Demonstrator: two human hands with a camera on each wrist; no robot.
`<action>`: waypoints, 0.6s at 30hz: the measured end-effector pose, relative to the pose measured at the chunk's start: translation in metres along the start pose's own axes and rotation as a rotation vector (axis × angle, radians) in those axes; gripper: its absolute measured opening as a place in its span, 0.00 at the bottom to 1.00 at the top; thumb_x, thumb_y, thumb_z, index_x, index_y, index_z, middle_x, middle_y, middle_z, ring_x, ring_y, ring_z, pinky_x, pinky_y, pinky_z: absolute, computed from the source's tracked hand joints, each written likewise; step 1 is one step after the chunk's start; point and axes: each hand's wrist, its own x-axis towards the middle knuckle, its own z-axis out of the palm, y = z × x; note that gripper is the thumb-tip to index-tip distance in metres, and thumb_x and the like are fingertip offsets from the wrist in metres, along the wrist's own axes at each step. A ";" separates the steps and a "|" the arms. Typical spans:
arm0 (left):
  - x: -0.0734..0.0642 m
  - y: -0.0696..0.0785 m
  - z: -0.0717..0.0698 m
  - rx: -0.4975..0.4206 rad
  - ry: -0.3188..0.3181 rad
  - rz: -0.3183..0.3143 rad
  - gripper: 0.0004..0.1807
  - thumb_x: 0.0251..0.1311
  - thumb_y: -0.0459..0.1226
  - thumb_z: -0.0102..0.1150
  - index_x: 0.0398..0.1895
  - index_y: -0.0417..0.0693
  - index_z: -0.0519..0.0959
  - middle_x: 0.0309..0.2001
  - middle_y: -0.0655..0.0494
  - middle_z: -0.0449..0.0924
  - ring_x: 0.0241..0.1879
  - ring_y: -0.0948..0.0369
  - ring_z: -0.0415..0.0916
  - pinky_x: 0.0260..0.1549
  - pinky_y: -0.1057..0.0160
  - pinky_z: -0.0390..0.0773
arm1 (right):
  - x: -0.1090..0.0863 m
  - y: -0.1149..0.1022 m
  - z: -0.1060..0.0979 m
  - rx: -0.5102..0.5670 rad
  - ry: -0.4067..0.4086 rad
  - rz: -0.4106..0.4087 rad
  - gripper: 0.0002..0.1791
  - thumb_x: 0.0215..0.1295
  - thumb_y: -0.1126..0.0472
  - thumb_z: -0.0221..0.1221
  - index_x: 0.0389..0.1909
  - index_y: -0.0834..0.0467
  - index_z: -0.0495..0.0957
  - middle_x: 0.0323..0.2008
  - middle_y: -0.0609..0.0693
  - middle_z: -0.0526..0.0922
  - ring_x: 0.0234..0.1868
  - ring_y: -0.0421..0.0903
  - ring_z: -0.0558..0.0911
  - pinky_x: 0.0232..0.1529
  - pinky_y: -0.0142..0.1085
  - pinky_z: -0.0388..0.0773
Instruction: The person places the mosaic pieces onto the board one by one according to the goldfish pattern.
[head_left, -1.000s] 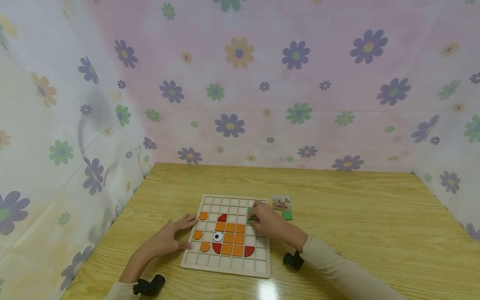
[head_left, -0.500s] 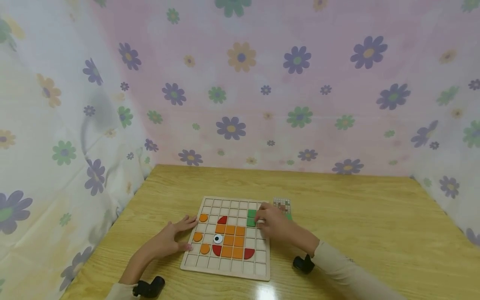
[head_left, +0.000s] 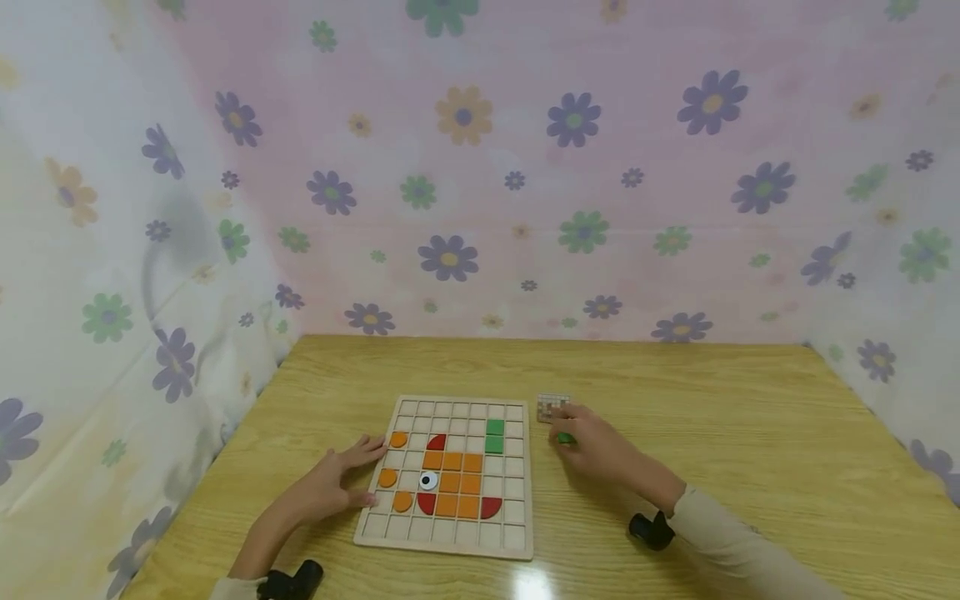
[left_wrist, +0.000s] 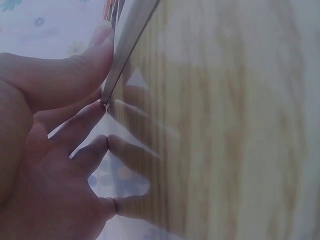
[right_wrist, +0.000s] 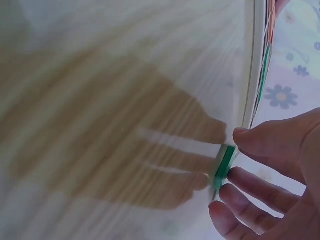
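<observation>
A wooden grid board [head_left: 506, 533] lies on the table, bearing a fish-like pattern of orange squares [head_left: 450, 482], red quarter-round tiles [head_left: 491, 507], a round eye tile [head_left: 428, 480], orange discs [head_left: 387, 477] and two green squares [head_left: 494, 427]. My left hand [head_left: 326, 485] rests at the board's left edge, fingers spread, thumb on the rim in the left wrist view. Right of the board, my right hand [head_left: 600, 446] pinches a loose green square tile [right_wrist: 223, 165] between thumb and fingertips, low at the tabletop. The fingers partly hide that tile in the head view.
A small pattern card [head_left: 550, 402] lies beyond the right fingertips, partly covered by them. The wood-grain table [head_left: 720, 417] stretches away to the right. A flowered cloth [head_left: 480, 200] hangs behind the table and along its sides.
My right hand has left the green squares on the board, moving right to the loose green tile beside it. My left hand stays at the board's edge.
</observation>
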 end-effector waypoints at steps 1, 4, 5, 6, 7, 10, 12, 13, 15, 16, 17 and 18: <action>0.000 0.000 0.000 -0.004 -0.003 0.004 0.42 0.60 0.39 0.73 0.76 0.38 0.68 0.79 0.35 0.56 0.80 0.32 0.43 0.68 0.19 0.28 | -0.002 0.002 -0.001 -0.002 -0.001 0.001 0.07 0.63 0.73 0.66 0.36 0.58 0.88 0.47 0.60 0.85 0.47 0.59 0.83 0.43 0.48 0.85; -0.001 -0.001 -0.001 -0.016 -0.013 0.013 0.42 0.60 0.40 0.73 0.76 0.39 0.67 0.79 0.35 0.56 0.79 0.32 0.43 0.67 0.19 0.28 | -0.007 0.006 -0.004 -0.008 -0.005 -0.005 0.07 0.62 0.73 0.67 0.36 0.59 0.88 0.42 0.57 0.84 0.41 0.54 0.81 0.38 0.42 0.83; -0.001 -0.001 -0.001 -0.017 -0.015 0.016 0.42 0.61 0.40 0.73 0.76 0.39 0.67 0.79 0.35 0.56 0.79 0.32 0.43 0.67 0.19 0.28 | -0.009 0.006 -0.004 -0.007 -0.006 -0.006 0.07 0.62 0.74 0.67 0.37 0.60 0.88 0.40 0.54 0.83 0.39 0.51 0.80 0.37 0.40 0.83; -0.001 -0.002 -0.001 -0.017 -0.016 0.019 0.42 0.61 0.40 0.72 0.76 0.39 0.67 0.79 0.35 0.56 0.79 0.32 0.43 0.67 0.19 0.28 | -0.011 0.007 -0.005 -0.002 -0.007 -0.008 0.07 0.63 0.74 0.66 0.37 0.60 0.88 0.39 0.53 0.83 0.38 0.50 0.80 0.36 0.39 0.82; -0.001 -0.002 -0.001 -0.018 -0.017 0.022 0.42 0.61 0.40 0.72 0.76 0.38 0.67 0.79 0.35 0.56 0.79 0.32 0.43 0.67 0.19 0.28 | -0.013 0.008 -0.006 0.007 -0.008 -0.010 0.07 0.63 0.74 0.66 0.38 0.61 0.88 0.38 0.53 0.82 0.37 0.48 0.79 0.35 0.37 0.82; -0.001 -0.003 -0.001 -0.016 -0.015 0.027 0.42 0.60 0.40 0.73 0.76 0.38 0.67 0.79 0.34 0.56 0.79 0.31 0.42 0.66 0.18 0.27 | -0.017 0.008 -0.008 0.044 -0.002 -0.021 0.07 0.64 0.75 0.64 0.37 0.62 0.88 0.35 0.51 0.81 0.34 0.45 0.79 0.33 0.34 0.81; -0.002 -0.003 -0.001 -0.022 -0.012 0.027 0.42 0.60 0.40 0.73 0.76 0.37 0.68 0.79 0.33 0.56 0.79 0.31 0.41 0.66 0.19 0.26 | -0.021 0.008 -0.010 0.071 -0.007 -0.016 0.06 0.64 0.75 0.64 0.36 0.63 0.87 0.34 0.52 0.80 0.34 0.45 0.79 0.33 0.33 0.81; -0.002 -0.003 -0.001 -0.022 -0.010 0.025 0.42 0.60 0.40 0.73 0.75 0.37 0.68 0.79 0.33 0.56 0.79 0.31 0.41 0.66 0.19 0.26 | -0.022 0.009 -0.011 0.081 -0.009 -0.016 0.06 0.64 0.75 0.65 0.36 0.63 0.87 0.34 0.52 0.81 0.33 0.45 0.79 0.33 0.33 0.81; -0.002 -0.002 0.000 -0.023 -0.007 0.023 0.41 0.60 0.40 0.73 0.75 0.36 0.68 0.78 0.32 0.56 0.79 0.30 0.41 0.66 0.19 0.26 | -0.026 0.010 -0.012 0.089 -0.014 -0.008 0.05 0.63 0.75 0.66 0.34 0.63 0.86 0.34 0.52 0.81 0.34 0.46 0.80 0.33 0.32 0.81; -0.001 -0.002 0.000 -0.025 -0.006 0.018 0.41 0.60 0.40 0.73 0.75 0.36 0.68 0.78 0.33 0.56 0.79 0.31 0.41 0.67 0.19 0.26 | -0.028 0.011 -0.013 0.093 -0.018 0.000 0.05 0.62 0.75 0.66 0.34 0.63 0.86 0.33 0.51 0.81 0.33 0.45 0.80 0.32 0.32 0.81; -0.002 -0.001 0.001 -0.020 -0.004 0.020 0.41 0.60 0.40 0.73 0.75 0.36 0.69 0.78 0.32 0.56 0.79 0.30 0.42 0.67 0.19 0.26 | -0.029 0.012 -0.013 0.096 -0.025 0.009 0.05 0.61 0.75 0.67 0.33 0.63 0.86 0.33 0.51 0.81 0.32 0.43 0.79 0.31 0.31 0.80; -0.002 -0.001 0.002 -0.019 -0.002 0.017 0.41 0.59 0.40 0.73 0.75 0.37 0.69 0.78 0.32 0.57 0.79 0.30 0.42 0.67 0.19 0.27 | -0.030 0.012 -0.013 0.103 -0.030 0.017 0.06 0.60 0.76 0.67 0.33 0.63 0.86 0.33 0.51 0.81 0.31 0.41 0.78 0.30 0.30 0.79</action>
